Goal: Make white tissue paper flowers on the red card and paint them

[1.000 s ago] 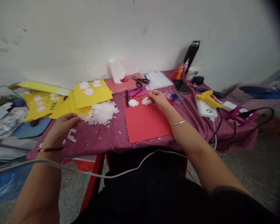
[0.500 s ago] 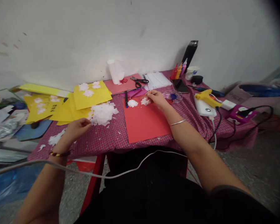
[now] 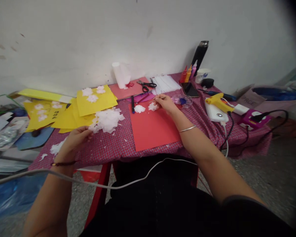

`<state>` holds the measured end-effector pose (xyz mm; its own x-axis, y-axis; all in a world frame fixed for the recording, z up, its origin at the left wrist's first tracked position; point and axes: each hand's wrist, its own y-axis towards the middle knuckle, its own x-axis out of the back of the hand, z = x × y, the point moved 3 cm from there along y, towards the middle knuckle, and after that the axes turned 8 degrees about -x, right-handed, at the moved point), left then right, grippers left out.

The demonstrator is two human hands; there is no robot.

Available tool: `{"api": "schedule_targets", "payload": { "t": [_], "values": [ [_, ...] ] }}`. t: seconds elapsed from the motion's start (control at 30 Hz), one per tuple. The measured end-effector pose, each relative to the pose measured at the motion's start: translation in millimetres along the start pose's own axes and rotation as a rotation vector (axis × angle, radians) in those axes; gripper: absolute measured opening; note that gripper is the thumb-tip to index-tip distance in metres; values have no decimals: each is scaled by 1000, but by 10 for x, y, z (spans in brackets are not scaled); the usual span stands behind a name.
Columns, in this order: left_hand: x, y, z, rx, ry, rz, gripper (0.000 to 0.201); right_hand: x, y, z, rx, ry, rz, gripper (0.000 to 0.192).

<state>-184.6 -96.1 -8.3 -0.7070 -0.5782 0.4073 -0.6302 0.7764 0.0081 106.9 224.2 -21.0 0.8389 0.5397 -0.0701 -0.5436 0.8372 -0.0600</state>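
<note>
– What is on the red sheet (image 3: 153,130)?
– Two small crumpled white paper tufts at its far edge; the right tuft (image 3: 153,106) sits beside the other (image 3: 139,109).
– And the hands?
– The right hand (image 3: 165,103) touches that tuft, fingers curled together. The left hand (image 3: 76,136) pinches white scraps at the pile (image 3: 108,119).
– Any change?
– The left hand has drawn slightly nearer the table edge.

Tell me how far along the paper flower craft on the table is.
Done: yellow sheets already carry white tissue flowers. In hand: the right hand presses a second tissue flower onto the red sheet, beside one already there; the left hand reaches the tissue pile. Left: most of the red sheet is bare, and plenty of tissue remains.
</note>
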Motion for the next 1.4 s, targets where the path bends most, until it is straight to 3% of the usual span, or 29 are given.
{"api": "schedule_targets", "payload": {
  "t": [0.17, 0.4, 0.73, 0.87, 1.03, 1.13, 1.23, 1.4],
  "values": [
    [40, -18, 100, 104, -242, -21, 17, 2, -15, 7, 27, -6, -2, 15],
    [-38, 30, 141, 76, -334, -79, 14, -7, -11, -12, 39, -15, -8, 14],
    [-184, 278, -176, -88, -422, -55, 25, -21, -18, -6, 16, -32, -4, 10],
    [-360, 455, -392, -127, -405, -16, 33, -23, -34, -3, 22, -40, 4, 13],
    [-689, 775, -639, -188, -413, -41, 18, -22, -43, 17, 44, -45, 0, 15],
    [-820, 901, -693, -222, -395, -76, 19, -20, -38, 27, 53, -44, -13, 14],
    [-823, 941, -669, -245, -321, -99, 23, -22, -41, 32, 57, -40, -19, 12],
    [-624, 916, -551, -239, -93, -88, 22, -30, -66, 35, 58, -35, -28, 15]
  ]
}}
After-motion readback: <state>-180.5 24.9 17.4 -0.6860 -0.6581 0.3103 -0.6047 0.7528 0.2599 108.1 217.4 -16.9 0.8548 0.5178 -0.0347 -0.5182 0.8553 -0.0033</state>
